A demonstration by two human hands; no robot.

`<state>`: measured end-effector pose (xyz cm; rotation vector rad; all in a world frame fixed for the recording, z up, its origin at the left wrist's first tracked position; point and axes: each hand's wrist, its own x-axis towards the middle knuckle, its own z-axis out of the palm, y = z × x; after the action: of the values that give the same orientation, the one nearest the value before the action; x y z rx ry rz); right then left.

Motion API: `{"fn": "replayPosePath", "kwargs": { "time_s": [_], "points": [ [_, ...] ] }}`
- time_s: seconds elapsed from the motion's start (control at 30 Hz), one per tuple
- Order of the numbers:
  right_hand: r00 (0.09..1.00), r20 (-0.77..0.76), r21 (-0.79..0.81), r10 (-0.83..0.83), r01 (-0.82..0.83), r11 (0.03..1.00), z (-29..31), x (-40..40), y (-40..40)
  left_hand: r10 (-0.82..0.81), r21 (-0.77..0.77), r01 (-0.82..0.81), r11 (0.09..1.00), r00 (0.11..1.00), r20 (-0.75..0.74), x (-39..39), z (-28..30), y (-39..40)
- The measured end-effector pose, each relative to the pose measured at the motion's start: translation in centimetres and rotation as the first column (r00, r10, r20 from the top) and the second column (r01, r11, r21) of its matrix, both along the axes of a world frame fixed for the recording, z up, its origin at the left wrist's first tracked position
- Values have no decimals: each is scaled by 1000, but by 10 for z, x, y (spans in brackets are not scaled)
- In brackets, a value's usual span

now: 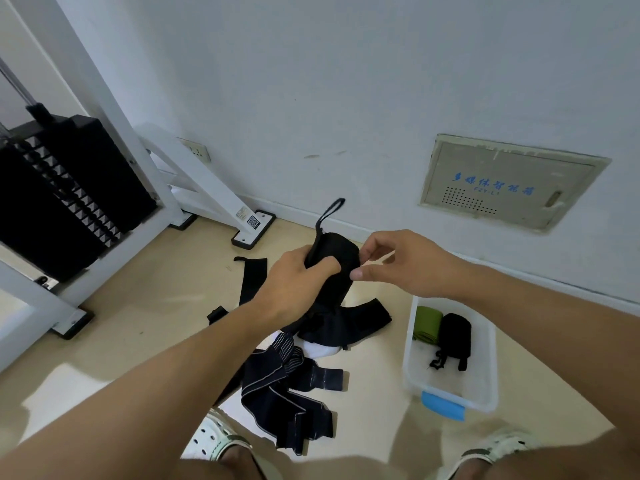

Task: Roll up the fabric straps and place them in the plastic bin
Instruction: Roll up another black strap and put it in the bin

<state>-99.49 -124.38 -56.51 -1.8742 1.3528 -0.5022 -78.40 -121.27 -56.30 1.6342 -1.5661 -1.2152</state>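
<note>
**Over the floor by the wall: black strap in both hands**

Up against the white wall on my left sits the weight machine [69,199], white frame with its black plate stack, easily the biggest thing in view. Lower on that wall to the right there's a beige panel box [512,181] with blue lettering. Down on the tan floor [145,306] I've got the clear plastic bin [485,393] at right with a blue latch on its near end; inside lie a green roll [427,322] and a black roll [454,332], side by side and touching. Between my feet is the loose pile of straps [287,393], dark ones with pale stitching, plus a black one [251,278] stretched out flat beyond it.

My left hand [298,282] is curled around the rolled black strap [334,259], held up above the pile, its thin loop [330,214] sticking upward. My right hand [398,261] pinches the roll's right edge with thumb and fingertips. White clogs [214,441] peek out at the bottom.
</note>
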Motion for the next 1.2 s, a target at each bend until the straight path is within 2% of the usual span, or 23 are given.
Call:
{"fn": "replayPosePath", "kwargs": {
  "time_s": [0.2, 0.3, 0.37, 0.43, 0.53, 0.63, 0.73, 0.8, 0.9, 1.0, 1.07, 1.2],
  "points": [
    [998, 63, -125, -26, 33, 992, -1, 7, 7, -44, 116, 57, 992, 992, -117, 7, -5, -2],
    [999, 39, -195, 10, -2, 981, 1, 9, 8, -91, 169, 123, 978, 978, -186, 12, -9, -5],
    [989, -69, -301, 132, -147, 942, 4, 10, 6, -118, 207, 164, 965, 969, -215, 14, -12, -7],
    [933, -223, -367, 281, -347, 863, 4, 12, 1, -146, 230, 195, 954, 967, -210, 14, -14, -8],
    [812, -451, -330, 371, -538, 776, 1, 13, 1, -141, 268, 199, 943, 965, -222, 13, -15, -9],
    [717, -623, -385, 312, -629, 675, -7, 18, 9, -139, 313, 222, 924, 954, -265, 13, -12, -8],
    [704, -668, -483, 239, -656, 581, -14, 28, 11, -171, 352, 267, 897, 944, -281, 13, -14, -5],
    [701, -688, -518, 186, -655, 550, -19, 32, 10, -178, 358, 264, 896, 950, -256, 14, -15, -4],
    [734, -666, -537, 130, -593, 600, -27, 26, 8, -179, 295, 206, 933, 977, -116, 16, -16, -6],
    [754, -635, -433, 165, -525, 733, -28, 17, 6, -141, 149, 136, 979, 990, 24, 14, -18, -4],
    [754, -632, -352, 179, -485, 800, -29, 11, 3, -136, 63, 133, 989, 989, 57, 10, -22, -2],
    [749, -631, -305, 200, -477, 824, -32, 0, 1, -155, 45, 152, 987, 985, 73, 4, -25, -6]
  ]
}}
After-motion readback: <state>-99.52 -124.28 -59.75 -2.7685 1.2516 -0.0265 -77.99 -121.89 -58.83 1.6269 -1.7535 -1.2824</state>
